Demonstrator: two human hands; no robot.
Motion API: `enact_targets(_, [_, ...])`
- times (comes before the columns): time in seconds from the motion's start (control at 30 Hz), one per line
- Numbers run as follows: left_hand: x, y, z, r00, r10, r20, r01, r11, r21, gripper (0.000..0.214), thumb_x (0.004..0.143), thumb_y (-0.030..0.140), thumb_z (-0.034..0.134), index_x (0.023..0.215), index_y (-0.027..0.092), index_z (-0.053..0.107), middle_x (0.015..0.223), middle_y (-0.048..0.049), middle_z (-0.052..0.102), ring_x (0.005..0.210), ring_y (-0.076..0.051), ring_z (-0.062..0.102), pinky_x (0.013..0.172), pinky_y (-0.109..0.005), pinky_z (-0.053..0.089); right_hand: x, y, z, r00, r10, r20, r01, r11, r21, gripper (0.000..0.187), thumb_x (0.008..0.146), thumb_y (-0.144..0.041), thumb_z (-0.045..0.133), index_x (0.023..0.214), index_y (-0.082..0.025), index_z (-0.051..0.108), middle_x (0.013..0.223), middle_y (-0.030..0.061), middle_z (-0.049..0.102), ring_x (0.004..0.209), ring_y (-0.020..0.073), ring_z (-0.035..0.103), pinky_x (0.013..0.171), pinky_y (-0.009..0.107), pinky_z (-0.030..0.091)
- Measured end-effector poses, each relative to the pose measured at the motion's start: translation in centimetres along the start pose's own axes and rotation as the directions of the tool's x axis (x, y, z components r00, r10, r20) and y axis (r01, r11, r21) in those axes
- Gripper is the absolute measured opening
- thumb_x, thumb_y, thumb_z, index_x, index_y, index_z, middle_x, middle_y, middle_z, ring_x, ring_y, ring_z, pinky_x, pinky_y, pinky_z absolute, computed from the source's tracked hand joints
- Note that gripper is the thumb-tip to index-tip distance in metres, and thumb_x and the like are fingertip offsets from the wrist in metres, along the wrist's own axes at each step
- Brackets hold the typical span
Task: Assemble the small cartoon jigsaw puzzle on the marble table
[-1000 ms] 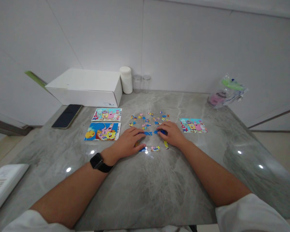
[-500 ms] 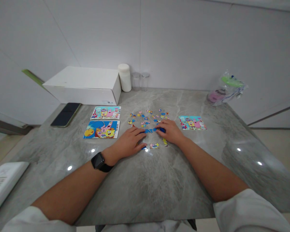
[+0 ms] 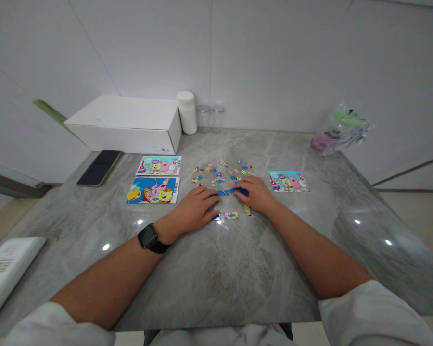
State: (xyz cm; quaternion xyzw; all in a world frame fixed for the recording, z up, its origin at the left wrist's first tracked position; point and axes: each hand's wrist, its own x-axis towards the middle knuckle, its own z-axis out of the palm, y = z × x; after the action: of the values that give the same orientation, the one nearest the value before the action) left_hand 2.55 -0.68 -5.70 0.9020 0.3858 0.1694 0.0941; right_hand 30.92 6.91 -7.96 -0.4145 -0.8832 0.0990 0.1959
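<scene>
My left hand (image 3: 195, 206) lies on the grey marble table (image 3: 223, 269), fingers curled over blue puzzle pieces (image 3: 224, 192). From the other side, my right hand (image 3: 256, 193) pinches those same joined blue pieces. Both hands press them together between them. Several loose small colourful puzzle pieces (image 3: 222, 172) are scattered just beyond the hands. A few more pieces (image 3: 231, 215) lie just in front of the hands. A black watch (image 3: 148, 237) is on my left wrist.
Two cartoon picture cards (image 3: 153, 189) lie to the left, a third card (image 3: 288, 181) to the right. A dark phone (image 3: 99, 167), a white box (image 3: 126, 124), a white jar (image 3: 186, 112), two glass jars (image 3: 211, 117), a plastic bag (image 3: 339, 132), a white booklet (image 3: 7, 271).
The right hand has slid left, bringing its blue piece against the one under my left hand. The view has shifted slightly.
</scene>
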Motion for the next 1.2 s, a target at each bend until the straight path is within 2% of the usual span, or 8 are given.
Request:
enact_targets(0.2, [0.0, -0.2, 0.0, 1.000, 0.027, 0.005, -0.027, 0.998, -0.052, 0.043, 0.104, 0.043, 0.060, 0.142, 0.024, 0.066, 0.151, -0.0117, 0.063, 0.139, -0.032, 0.057, 0.124, -0.056, 0.041, 0.0, 0.1, 0.1, 1.000, 0.009, 0.003, -0.009, 1.000, -0.013, 0.018, 0.096, -0.033, 0.074, 0.111, -0.028, 0.081, 0.110, 0.0073, 0.077, 0.110, 0.0277, 0.068, 0.101, 0.043, 0.046])
enact_targets(0.43, [0.2, -0.3, 0.0, 1.000, 0.009, 0.024, -0.007, 0.998, -0.061, 0.042, 0.105, 0.042, 0.059, 0.142, 0.022, 0.066, 0.149, -0.0111, 0.066, 0.136, -0.031, 0.059, 0.122, -0.054, 0.044, 0.1, -0.2, -0.5, 1.000, -0.003, 0.018, 0.003, 1.000, -0.024, 0.018, 0.096, -0.034, 0.074, 0.111, -0.029, 0.084, 0.106, 0.0065, 0.078, 0.106, 0.0268, 0.069, 0.099, 0.042, 0.044])
enact_targets(0.63, [0.0, -1.0, -0.7, 1.000, -0.012, -0.017, 0.010, 0.990, -0.142, 0.044, 0.100, 0.031, 0.064, 0.143, 0.024, 0.064, 0.145, -0.0121, 0.067, 0.136, -0.030, 0.060, 0.123, -0.055, 0.043, 0.0, -0.2, -0.6, 1.000, 0.006, 0.022, -0.006, 0.999, -0.035, 0.023, 0.098, -0.038, 0.071, 0.117, -0.029, 0.082, 0.111, 0.0079, 0.078, 0.109, 0.0277, 0.068, 0.101, 0.043, 0.043])
enact_targets(0.83, [-0.4, -2.0, -1.4, 0.999, 0.048, 0.013, -0.044, 0.976, -0.215, 0.064, 0.086, 0.052, 0.082, 0.143, 0.029, 0.066, 0.155, -0.0123, 0.060, 0.144, -0.034, 0.055, 0.126, -0.056, 0.040, 0.0, -0.3, -0.3, 0.999, -0.020, 0.025, 0.020, 1.000, -0.006, 0.024, 0.097, -0.037, 0.073, 0.119, -0.029, 0.080, 0.114, 0.0070, 0.077, 0.112, 0.0278, 0.068, 0.103, 0.043, 0.043])
enact_targets(1.0, [-0.3, -1.8, -0.8, 0.996, 0.074, 0.044, -0.064, 0.977, -0.204, 0.051, 0.092, 0.050, 0.076, 0.138, 0.029, 0.070, 0.152, -0.0117, 0.062, 0.141, -0.032, 0.056, 0.124, -0.055, 0.041, 0.2, -0.4, 0.0, 1.000, -0.006, 0.024, 0.006, 1.000, 0.019, 0.018, 0.097, -0.034, 0.073, 0.112, -0.028, 0.081, 0.112, 0.0069, 0.076, 0.112, 0.0279, 0.068, 0.103, 0.044, 0.044])
enact_targets(1.2, [-0.2, -1.7, -0.3, 0.997, 0.071, 0.042, -0.062, 0.980, -0.187, 0.050, 0.094, 0.051, 0.074, 0.138, 0.027, 0.071, 0.154, -0.0122, 0.061, 0.143, -0.032, 0.054, 0.125, -0.055, 0.039, 0.4, -0.4, 0.1, 0.999, 0.027, 0.028, -0.028, 0.998, 0.049, 0.015, 0.094, -0.033, 0.075, 0.108, -0.028, 0.080, 0.111, 0.0064, 0.076, 0.112, 0.0279, 0.067, 0.102, 0.043, 0.044])
